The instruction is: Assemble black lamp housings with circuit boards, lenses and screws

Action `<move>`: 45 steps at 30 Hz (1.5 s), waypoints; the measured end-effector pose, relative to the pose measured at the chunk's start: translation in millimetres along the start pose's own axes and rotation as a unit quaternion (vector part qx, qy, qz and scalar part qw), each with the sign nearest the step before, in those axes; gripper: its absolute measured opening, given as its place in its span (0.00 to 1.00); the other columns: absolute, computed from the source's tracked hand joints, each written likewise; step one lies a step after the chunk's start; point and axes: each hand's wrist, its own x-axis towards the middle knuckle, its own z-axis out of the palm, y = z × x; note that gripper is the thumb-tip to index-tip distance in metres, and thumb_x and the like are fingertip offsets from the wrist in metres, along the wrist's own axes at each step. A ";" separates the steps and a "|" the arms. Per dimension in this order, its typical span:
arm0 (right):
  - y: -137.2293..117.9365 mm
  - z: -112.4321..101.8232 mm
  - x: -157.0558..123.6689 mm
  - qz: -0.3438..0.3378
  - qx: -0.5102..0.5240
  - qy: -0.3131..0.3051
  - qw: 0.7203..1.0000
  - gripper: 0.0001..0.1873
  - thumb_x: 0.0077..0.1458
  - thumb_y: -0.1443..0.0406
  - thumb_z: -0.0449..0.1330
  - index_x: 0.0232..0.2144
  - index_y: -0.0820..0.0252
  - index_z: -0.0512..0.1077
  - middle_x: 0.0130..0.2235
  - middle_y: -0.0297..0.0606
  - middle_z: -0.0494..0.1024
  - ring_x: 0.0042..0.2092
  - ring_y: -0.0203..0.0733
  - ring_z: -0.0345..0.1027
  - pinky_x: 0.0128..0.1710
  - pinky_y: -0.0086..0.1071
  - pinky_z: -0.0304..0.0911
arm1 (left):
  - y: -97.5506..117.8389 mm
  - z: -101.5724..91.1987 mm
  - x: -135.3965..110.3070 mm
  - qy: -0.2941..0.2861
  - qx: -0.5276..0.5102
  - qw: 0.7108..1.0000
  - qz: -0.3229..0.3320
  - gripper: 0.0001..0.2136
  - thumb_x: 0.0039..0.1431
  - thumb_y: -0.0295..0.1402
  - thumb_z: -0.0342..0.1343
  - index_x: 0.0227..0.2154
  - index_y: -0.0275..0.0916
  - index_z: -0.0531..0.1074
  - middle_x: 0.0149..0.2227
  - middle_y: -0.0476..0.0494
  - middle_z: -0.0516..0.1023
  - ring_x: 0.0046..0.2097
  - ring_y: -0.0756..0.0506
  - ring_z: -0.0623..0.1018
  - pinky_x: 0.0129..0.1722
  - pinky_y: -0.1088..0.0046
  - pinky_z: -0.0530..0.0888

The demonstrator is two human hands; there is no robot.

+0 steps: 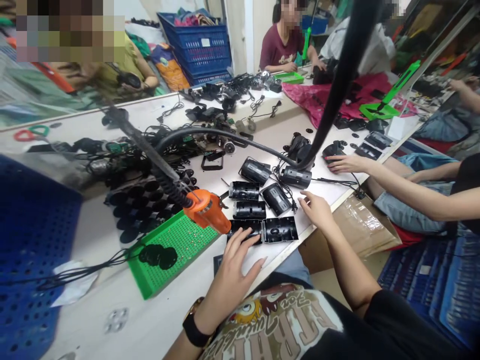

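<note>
My left hand (236, 257) lies with its fingers stretched over a black plastic half-shell (245, 227), thumb held apart. Beside that shell, to the right, is another open black half-shell (281, 230), its hollow side up. My right hand (318, 210) is just off the table's front edge, fingers apart and nothing visible between them. Closest to it are a closed black housing (276, 198) and its cord. More half-shells (248, 209) lie in a row behind my left hand. An orange power screwdriver (206, 210) hangs on a coiled cord close to my left fingers.
A green perforated tray (174, 250) holds small screws and black discs (159, 256). Behind it are rows of black round parts and tangled wires. A black curved tube (330, 115) crosses the view. At right, a co-worker's hand (347, 164) touches a black part. A blue crate (30, 260) stands left.
</note>
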 end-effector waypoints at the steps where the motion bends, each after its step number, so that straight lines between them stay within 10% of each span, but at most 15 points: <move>1: 0.4 -0.5 1.2 0.000 -0.001 0.004 1.000 0.22 0.69 0.55 0.55 0.58 0.56 0.76 0.44 0.41 0.86 0.42 0.50 0.79 0.44 0.38 0.67 | -0.6 -0.1 -0.9 0.003 0.002 1.000 -0.001 0.19 0.72 0.38 0.56 0.63 0.53 0.67 0.69 0.42 0.70 0.73 0.35 0.66 0.68 0.42 0.71; 16: 35.1 5.2 76.4 -0.080 -0.029 0.110 0.990 0.48 0.49 0.60 0.68 0.71 0.58 0.59 0.68 0.56 0.65 0.66 0.70 0.58 0.64 0.63 0.60 | -0.3 -4.5 -6.9 -0.006 -0.020 0.999 -0.032 0.18 0.72 0.38 0.56 0.62 0.49 0.70 0.69 0.39 0.69 0.74 0.35 0.65 0.70 0.41 0.68; 23: 49.9 21.6 95.0 -0.111 0.011 0.106 0.988 0.46 0.46 0.61 0.68 0.67 0.61 0.62 0.64 0.56 0.68 0.63 0.64 0.67 0.66 0.55 0.63 | -6.8 -10.9 -14.6 0.011 -0.028 0.997 -0.068 0.18 0.71 0.39 0.57 0.61 0.49 0.71 0.69 0.40 0.70 0.72 0.36 0.68 0.70 0.42 0.69; 29: 60.0 18.5 104.4 -0.100 0.036 0.100 0.989 0.45 0.43 0.60 0.71 0.65 0.57 0.65 0.75 0.57 0.46 0.70 0.68 0.59 0.67 0.55 0.61 | -17.4 -11.7 -19.1 0.026 -0.037 0.996 -0.071 0.17 0.71 0.38 0.57 0.61 0.49 0.71 0.69 0.40 0.70 0.72 0.36 0.68 0.70 0.42 0.69; 37: 44.9 -0.4 179.5 -0.115 0.061 0.050 0.990 0.47 0.35 0.62 0.75 0.59 0.60 0.66 0.63 0.49 0.72 0.59 0.54 0.71 0.57 0.43 0.68 | -28.7 -6.8 -19.5 0.038 -0.040 0.995 -0.081 0.17 0.71 0.38 0.56 0.60 0.48 0.73 0.68 0.38 0.72 0.70 0.35 0.71 0.68 0.42 0.71; 45: 20.0 9.1 204.2 -0.041 0.056 0.093 0.993 0.26 0.56 0.51 0.69 0.49 0.61 0.72 0.46 0.41 0.79 0.43 0.43 0.74 0.44 0.39 0.71 | -23.4 -5.2 -13.4 0.033 -0.025 0.996 -0.080 0.17 0.70 0.40 0.56 0.60 0.51 0.73 0.68 0.39 0.72 0.71 0.35 0.71 0.68 0.41 0.71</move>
